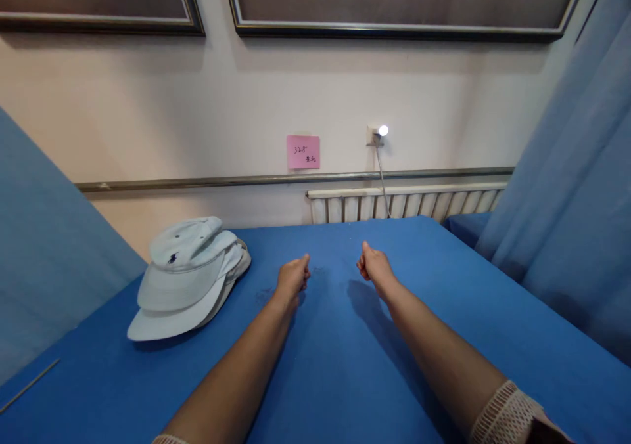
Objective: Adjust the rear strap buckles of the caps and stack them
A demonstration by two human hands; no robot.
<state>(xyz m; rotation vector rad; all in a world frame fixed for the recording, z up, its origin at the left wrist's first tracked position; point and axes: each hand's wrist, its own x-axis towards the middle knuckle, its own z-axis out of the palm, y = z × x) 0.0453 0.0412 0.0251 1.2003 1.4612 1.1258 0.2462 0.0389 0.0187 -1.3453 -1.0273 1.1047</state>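
Observation:
My left hand (294, 276) is closed in a loose fist over the blue-covered table (325, 378), with nothing showing in it. My right hand (373, 265) is likewise curled into a fist, thumb on top, and casts a shadow on the cloth. A gap of bare cloth lies between the two hands. To the left of my left hand sits a stack of pale caps (185, 276), nested on one another, brims toward me. The top one bears a small dark logo. Neither hand touches the caps.
A thin stick (29, 386) lies at the table's left edge. Blue curtains (576, 188) hang on both sides. Behind the table are a radiator (409, 202), a metal rail (211, 182), a pink note (303, 152) and a socket (373, 135) with a lit plug and cable.

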